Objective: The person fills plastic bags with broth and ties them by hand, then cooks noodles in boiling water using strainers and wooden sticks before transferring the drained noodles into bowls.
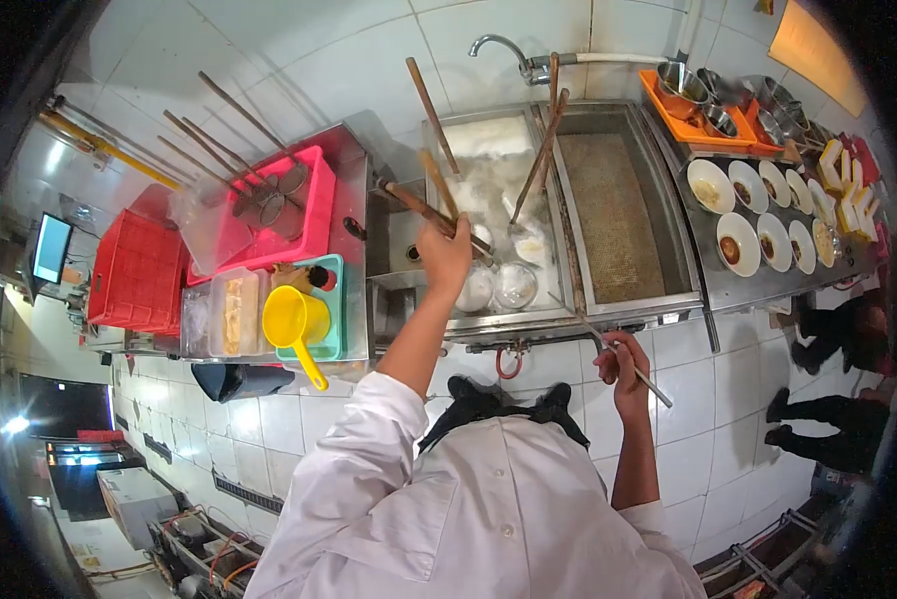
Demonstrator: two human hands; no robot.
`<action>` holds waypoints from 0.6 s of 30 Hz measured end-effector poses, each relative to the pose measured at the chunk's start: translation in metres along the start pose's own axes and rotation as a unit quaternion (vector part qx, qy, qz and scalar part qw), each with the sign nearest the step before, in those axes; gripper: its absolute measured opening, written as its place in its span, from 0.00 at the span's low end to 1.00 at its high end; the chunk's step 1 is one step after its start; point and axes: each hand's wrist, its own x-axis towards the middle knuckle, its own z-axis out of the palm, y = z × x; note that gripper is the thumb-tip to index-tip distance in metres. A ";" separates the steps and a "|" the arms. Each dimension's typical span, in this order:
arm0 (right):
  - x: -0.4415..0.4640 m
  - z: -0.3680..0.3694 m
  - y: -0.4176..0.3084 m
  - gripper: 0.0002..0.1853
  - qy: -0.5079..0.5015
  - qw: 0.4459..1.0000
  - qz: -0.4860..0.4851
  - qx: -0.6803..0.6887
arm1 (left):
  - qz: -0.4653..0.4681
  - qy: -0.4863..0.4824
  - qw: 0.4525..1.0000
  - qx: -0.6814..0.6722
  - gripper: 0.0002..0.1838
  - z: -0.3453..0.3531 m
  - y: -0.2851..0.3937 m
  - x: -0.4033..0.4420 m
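Head view: left hand (446,258) clasping a wooden handle (413,203), right hand (623,364) curled round a thin rod (655,388), baskets (516,287) not yet out of the vat (513,321), bowls (751,257) seemingly only sauced.

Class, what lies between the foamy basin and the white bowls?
In the head view, mainly a rectangular basin, brownish inside, lies between the foamy basin and the white bowls.

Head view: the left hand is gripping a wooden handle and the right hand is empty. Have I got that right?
Not quite: the right hand isn't empty. The head view shows it holding a thin rod. The rest stands: the left hand is gripping a wooden handle.
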 end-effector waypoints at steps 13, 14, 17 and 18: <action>-0.012 -0.014 0.008 0.17 0.004 1.000 -0.003 0.011 | -0.103 -0.266 0.905 -0.315 0.19 0.012 -0.003 -0.007; -0.013 -0.015 0.008 0.17 -0.007 0.999 -0.005 0.031 | -0.109 -0.342 0.891 -0.280 0.22 0.006 0.000 -0.009; 0.002 -0.009 0.031 0.15 -0.023 0.999 -0.037 0.016 | -0.053 -0.445 0.884 -0.133 0.28 0.001 0.017 -0.009; 0.006 -0.008 0.033 0.15 -0.024 0.999 -0.038 0.015 | -0.043 -0.477 0.872 -0.098 0.29 0.000 0.025 -0.007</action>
